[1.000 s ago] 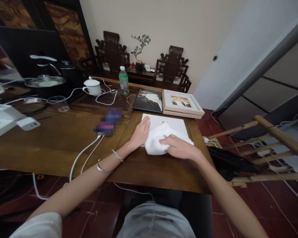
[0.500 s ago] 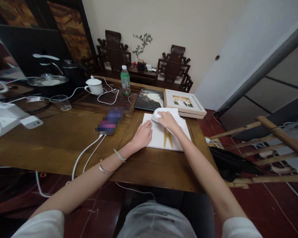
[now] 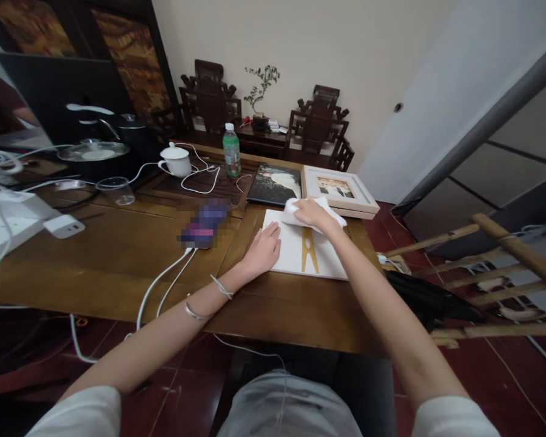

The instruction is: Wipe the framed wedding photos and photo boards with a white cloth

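Note:
A white board point(image 3: 287, 260) with a gold, A-shaped piece point(image 3: 309, 255) on its face lies flat near the table's right end. Fingers stretched out, my left hand point(image 3: 262, 247) rests on the board's left edge. My right hand point(image 3: 313, 213) grips a bunched white cloth point(image 3: 331, 209) and presses it on the board's far part. The cloth and my right forearm hide some of the board's upper and right side.
Behind the board lie a dark photo panel point(image 3: 275, 184) and a white picture frame point(image 3: 366, 197). A green-labelled bottle point(image 3: 232, 152), a lidded white cup point(image 3: 176, 162) and a phone point(image 3: 205, 226) with white cables stand or lie to the left. Wooden rails point(image 3: 519, 252) rise at right.
My right hand has shifted slightly right with the cloth, and the cloth's spread has changed. My left hand stays on the board's edge. The whole view has moved a little.

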Tool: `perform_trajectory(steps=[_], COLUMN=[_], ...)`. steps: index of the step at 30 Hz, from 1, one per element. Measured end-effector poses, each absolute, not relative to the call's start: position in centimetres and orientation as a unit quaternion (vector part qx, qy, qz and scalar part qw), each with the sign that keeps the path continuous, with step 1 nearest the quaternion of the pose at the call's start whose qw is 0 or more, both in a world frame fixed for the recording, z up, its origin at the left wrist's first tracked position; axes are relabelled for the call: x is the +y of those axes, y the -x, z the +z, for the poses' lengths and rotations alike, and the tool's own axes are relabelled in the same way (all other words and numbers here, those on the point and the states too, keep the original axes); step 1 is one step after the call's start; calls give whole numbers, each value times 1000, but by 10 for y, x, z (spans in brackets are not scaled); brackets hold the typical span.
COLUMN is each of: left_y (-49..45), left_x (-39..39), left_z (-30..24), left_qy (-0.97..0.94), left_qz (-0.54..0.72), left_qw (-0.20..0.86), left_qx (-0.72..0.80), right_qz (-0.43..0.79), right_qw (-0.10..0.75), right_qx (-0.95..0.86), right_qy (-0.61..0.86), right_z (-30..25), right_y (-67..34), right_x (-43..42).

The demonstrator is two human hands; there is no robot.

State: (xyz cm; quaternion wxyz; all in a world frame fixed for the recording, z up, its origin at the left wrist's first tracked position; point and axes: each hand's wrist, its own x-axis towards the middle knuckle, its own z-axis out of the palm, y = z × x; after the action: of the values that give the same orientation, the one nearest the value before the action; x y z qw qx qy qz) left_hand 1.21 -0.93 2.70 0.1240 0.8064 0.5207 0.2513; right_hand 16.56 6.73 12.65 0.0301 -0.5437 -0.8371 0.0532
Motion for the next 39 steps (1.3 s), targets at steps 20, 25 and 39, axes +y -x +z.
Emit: perform_trajectory(steps=[20, 25, 39], left_y=[-11, -11, -7], left_x=[-5, -4, -2], left_z=[24, 24, 20], left_qy=[-793, -795, -803], left_qz=[262, 259, 262], left_qw=[126, 134, 132], left_qx=[536, 532, 518], right_qz=[159, 177, 142], right_qw=[87, 94, 156], right_qx=[-857, -856, -823], right_qy=[482, 476, 527], right_z=[102, 106, 108], right_y=[-301, -301, -284], right_x=[-100, -95, 55])
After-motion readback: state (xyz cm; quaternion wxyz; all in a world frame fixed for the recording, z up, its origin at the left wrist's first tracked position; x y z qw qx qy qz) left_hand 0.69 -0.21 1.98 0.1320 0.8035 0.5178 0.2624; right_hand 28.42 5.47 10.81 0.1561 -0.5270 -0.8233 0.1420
